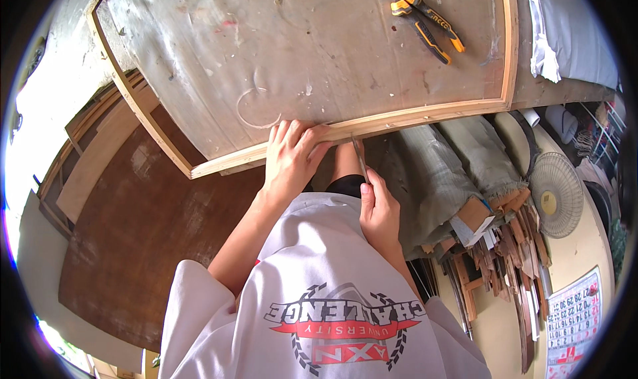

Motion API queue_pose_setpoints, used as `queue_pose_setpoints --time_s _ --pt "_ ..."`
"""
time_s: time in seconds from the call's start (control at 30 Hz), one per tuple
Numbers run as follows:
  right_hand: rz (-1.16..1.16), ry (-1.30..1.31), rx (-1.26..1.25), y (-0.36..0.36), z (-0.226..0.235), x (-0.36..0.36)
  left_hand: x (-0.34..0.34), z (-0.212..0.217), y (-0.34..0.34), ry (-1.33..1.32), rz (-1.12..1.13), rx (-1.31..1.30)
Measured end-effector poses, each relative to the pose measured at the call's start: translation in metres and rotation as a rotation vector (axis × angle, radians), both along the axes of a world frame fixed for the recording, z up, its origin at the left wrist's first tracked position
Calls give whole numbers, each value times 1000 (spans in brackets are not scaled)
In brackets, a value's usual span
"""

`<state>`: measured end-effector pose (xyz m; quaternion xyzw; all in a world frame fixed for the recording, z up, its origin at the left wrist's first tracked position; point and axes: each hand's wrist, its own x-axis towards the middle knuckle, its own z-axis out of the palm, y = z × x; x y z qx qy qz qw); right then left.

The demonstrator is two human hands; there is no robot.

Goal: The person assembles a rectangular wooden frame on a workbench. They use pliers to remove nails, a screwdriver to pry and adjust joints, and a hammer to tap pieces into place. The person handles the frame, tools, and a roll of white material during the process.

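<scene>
A large rectangular wooden frame (419, 115) lies over the worktable, its near rail close to my body. My left hand (290, 156) is closed on that rail, fingers over the top and thumb along its near side. Right of it, my right hand (380, 209) grips a thin, narrow metal tool (359, 156). The tool points away from me, and its tip meets the near side of the rail. Its exact kind cannot be made out, as my fingers hide the lower end. Small marks or bits of metal dot the rail's top.
Inside the frame, orange-and-black pliers (425, 21) rest on the stained table covering (199, 60). A brown board (146, 246) stands at the left. To the right are wood strips (515, 259) under grey cloth (432, 173), a round fan (557, 194) and a calendar (573, 322).
</scene>
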<state>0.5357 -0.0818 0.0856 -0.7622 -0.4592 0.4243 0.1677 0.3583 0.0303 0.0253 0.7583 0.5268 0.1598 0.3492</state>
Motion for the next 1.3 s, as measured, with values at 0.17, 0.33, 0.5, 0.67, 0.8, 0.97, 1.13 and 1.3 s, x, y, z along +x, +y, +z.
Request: queue_pose_setpoints --time_s 0.17,0.33,0.5,0.67,0.8,0.97,1.13,1.3 --pt "-35 0 -130 14 17 -6 -1 -4 -2 -53 22 -21" --pt "-28 -41 -137 22 25 -11 -2 -4 -1 -67 19 -35" --pt "-40 -40 -204 23 30 -9 -2 -3 2 -58 18 -16" --pt "-75 -52 -263 28 32 -14 -2 -2 4 -61 11 -25" --pt "-382 464 -321 46 35 -10 -3 -1 3 -66 -3 -66" --pt "-999 1151 -754 46 47 15 -3 -4 7 -87 -17 -89" --pt "-227 264 -86 16 -8 -13 -5 -6 8 -95 -17 -37" --pt "-41 -27 93 9 -30 -15 -5 -6 3 -93 7 -17"
